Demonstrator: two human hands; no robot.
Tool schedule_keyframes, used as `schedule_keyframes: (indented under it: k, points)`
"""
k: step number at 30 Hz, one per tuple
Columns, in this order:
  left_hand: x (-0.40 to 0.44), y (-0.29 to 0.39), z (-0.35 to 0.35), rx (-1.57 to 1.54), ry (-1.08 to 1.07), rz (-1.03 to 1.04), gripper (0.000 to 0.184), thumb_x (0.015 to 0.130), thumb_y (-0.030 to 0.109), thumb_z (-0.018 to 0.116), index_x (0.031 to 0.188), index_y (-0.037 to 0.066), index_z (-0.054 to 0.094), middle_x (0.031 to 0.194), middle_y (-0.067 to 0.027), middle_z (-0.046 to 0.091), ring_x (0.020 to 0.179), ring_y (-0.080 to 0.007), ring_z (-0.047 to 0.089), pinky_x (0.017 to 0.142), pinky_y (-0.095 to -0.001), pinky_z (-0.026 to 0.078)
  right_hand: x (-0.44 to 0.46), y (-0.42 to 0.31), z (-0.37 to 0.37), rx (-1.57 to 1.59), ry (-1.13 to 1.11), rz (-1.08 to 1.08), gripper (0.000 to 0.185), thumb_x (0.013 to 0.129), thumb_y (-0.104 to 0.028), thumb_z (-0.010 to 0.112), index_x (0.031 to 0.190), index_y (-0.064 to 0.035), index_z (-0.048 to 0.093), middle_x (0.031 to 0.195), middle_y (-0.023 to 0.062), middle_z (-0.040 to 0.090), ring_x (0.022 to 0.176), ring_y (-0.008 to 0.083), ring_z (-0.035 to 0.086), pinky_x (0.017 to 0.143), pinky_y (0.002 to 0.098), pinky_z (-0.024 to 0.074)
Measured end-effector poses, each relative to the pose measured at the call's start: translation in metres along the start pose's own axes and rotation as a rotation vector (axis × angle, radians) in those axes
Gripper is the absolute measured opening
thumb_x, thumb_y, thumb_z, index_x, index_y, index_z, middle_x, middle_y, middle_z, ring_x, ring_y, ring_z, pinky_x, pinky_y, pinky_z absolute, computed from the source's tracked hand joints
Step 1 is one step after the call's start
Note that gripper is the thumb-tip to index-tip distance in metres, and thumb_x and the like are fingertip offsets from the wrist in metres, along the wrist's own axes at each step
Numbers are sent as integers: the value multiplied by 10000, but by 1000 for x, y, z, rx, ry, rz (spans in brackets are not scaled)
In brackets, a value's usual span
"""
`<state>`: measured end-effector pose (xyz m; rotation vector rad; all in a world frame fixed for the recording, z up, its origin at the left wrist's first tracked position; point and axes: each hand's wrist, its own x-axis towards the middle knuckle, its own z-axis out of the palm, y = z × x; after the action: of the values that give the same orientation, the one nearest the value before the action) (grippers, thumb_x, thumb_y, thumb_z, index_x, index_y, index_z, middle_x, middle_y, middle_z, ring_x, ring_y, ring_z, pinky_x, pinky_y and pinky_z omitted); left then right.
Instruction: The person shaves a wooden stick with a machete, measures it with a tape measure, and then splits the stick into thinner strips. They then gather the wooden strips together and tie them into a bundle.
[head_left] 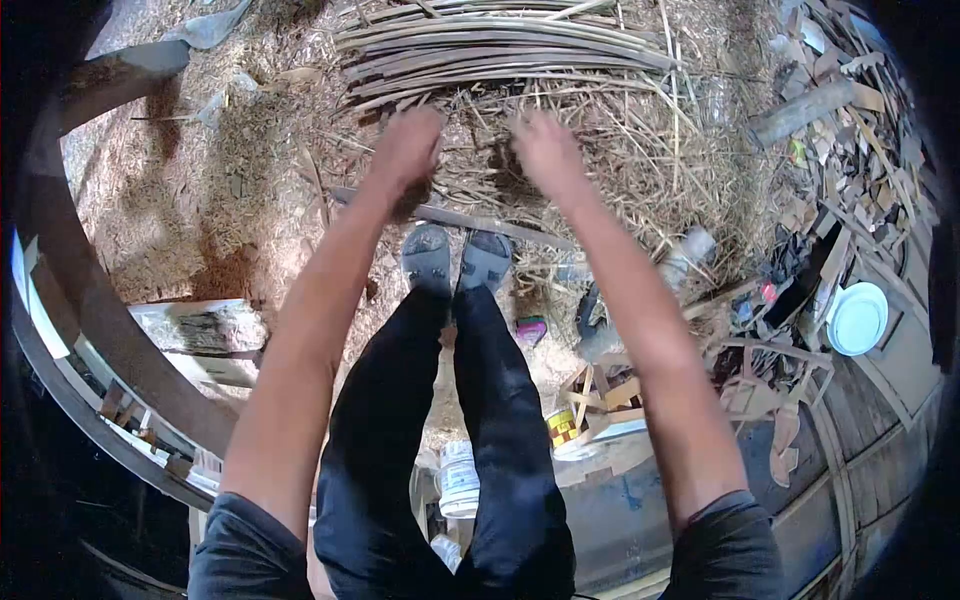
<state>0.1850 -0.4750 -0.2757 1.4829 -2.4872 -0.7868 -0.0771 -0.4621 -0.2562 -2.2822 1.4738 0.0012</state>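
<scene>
Both arms reach forward over the littered ground. My left hand (410,145) is closed, its fingers curled at the near edge of a pile of long thin wooden strips (500,60). What it holds, if anything, is hidden. My right hand (548,150) is smeared by motion beside the same pile, above a tangle of loose thin strips (640,150); its fingers do not show clearly. A flat wooden slat (490,225) lies crosswise just in front of my feet, nearer to me than both hands.
Shavings (220,200) cover the ground. Wood scraps (840,170) are heaped at right, near a pale blue basin (857,318). A white bucket (460,480) stands by my legs, and a yellow-labelled can (563,428) to their right. A weathered wood block (200,327) lies at left.
</scene>
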Motion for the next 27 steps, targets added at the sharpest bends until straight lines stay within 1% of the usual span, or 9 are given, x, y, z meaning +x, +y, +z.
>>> schedule_keyframes:
  k: [1, 5, 7, 9, 10, 14, 17, 25, 27]
  points:
    - [-17, 10, 9, 19, -193, -85, 305, 878, 180, 620, 1143, 29, 612, 1131, -183, 629, 1019, -374, 600, 900, -479, 487, -25, -7, 19, -14, 42, -30, 339, 913, -91, 547, 1244, -45, 604, 1206, 172, 590, 1125, 324, 563, 990, 438, 470]
    - [-78, 44, 29, -32, -259, -111, 291, 880, 189, 611, 1125, 34, 616, 1141, -183, 623, 1064, -371, 583, 937, -479, 474, -105, -44, 40, 134, -63, 34, 362, 889, -104, 542, 1243, -53, 600, 1202, 159, 587, 1131, 327, 561, 973, 445, 472]
    - [-93, 49, 43, -4, -482, -104, 271, 879, 183, 604, 1102, 30, 612, 1154, -184, 617, 1093, -370, 568, 956, -477, 465, -124, -48, 58, 147, -116, 77, 372, 880, -110, 538, 1244, -61, 599, 1197, 150, 589, 1132, 325, 561, 967, 447, 473]
    - [-106, 42, 64, -66, -467, -74, 263, 876, 180, 602, 1088, 25, 607, 1137, -185, 619, 1097, -376, 567, 955, -472, 468, -145, -49, 81, 52, -138, 96, 380, 875, -131, 511, 1237, -84, 614, 1192, 129, 594, 1135, 316, 563, 959, 446, 474]
    - [-112, 36, 76, -49, -444, -42, 262, 864, 169, 599, 1100, 57, 612, 1112, -153, 620, 1103, -348, 570, 944, -456, 473, -151, -47, 97, -4, -18, 40, 363, 892, -160, 480, 1221, -101, 622, 1148, 115, 609, 1115, 299, 571, 930, 444, 481]
    - [-121, 34, 93, 66, -466, 36, 260, 850, 130, 576, 1101, 82, 621, 1094, -122, 619, 1084, -327, 587, 936, -443, 483, -155, -43, 116, 95, -244, 108, 345, 913, -169, 455, 1217, -91, 598, 1128, 142, 622, 1131, 339, 579, 974, 471, 471]
    - [-114, 39, 87, 103, -476, 58, 247, 855, 107, 550, 1091, 75, 616, 1112, -123, 609, 1059, -331, 602, 925, -443, 494, -156, -46, 118, 121, -254, 145, 331, 925, -164, 448, 1209, -79, 597, 1132, 144, 621, 1135, 346, 581, 989, 471, 470]
    - [-88, 77, 16, 101, -460, 123, 316, 881, 99, 525, 1194, 83, 568, 1187, -152, 571, 1118, -348, 585, 952, -444, 493, -173, -55, 10, 91, -218, 151, 311, 929, -140, 453, 1197, -8, 540, 1145, 152, 604, 1107, 337, 592, 919, 460, 524]
    - [-82, 106, -19, 76, -304, 193, 329, 867, 92, 549, 1195, 79, 564, 1193, -144, 569, 1143, -344, 570, 974, -445, 479, -183, -55, -30, 73, -179, 160, 301, 921, -136, 461, 1183, -11, 542, 1135, 153, 600, 1098, 337, 592, 891, 460, 536]
